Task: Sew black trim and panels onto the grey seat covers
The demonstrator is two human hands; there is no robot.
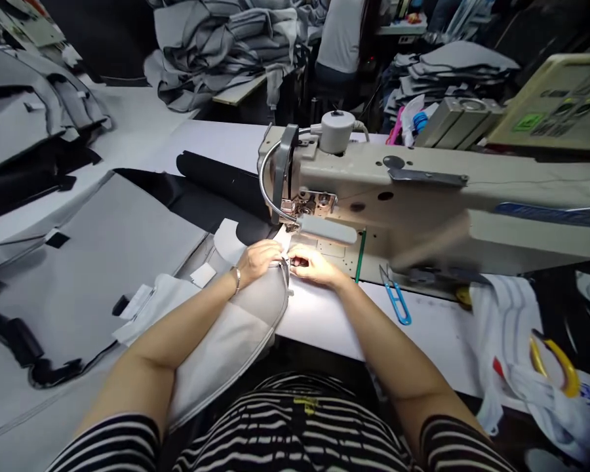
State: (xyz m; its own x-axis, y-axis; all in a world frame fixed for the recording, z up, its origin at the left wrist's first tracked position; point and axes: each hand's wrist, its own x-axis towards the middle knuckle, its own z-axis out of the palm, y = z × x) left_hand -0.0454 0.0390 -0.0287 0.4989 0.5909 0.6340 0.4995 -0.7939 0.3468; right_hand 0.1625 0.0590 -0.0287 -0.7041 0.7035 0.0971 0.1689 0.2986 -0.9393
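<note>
A large light grey fabric piece (231, 328) with a piped edge hangs over the table's front and runs up to the sewing machine (334, 177). Just in front of the needle area, my left hand (260, 260) presses on the fabric with its fingers bent and closed on the edge. Facing it, my right hand (312, 263) pinches the same edge from the other side. A narrow white strip (284, 237) runs from between the hands to under the presser foot. The machine's small lamp (327, 229) lights this spot. The exact grip of the fingertips is partly hidden.
Blue thread snips (396, 298) and a green pencil (360, 255) lie right of my right hand. Yellow-handled scissors (555, 367) rest on white strips at the far right. Grey fabric piles (226, 46) stand behind, and a control panel (555, 108) at the back right.
</note>
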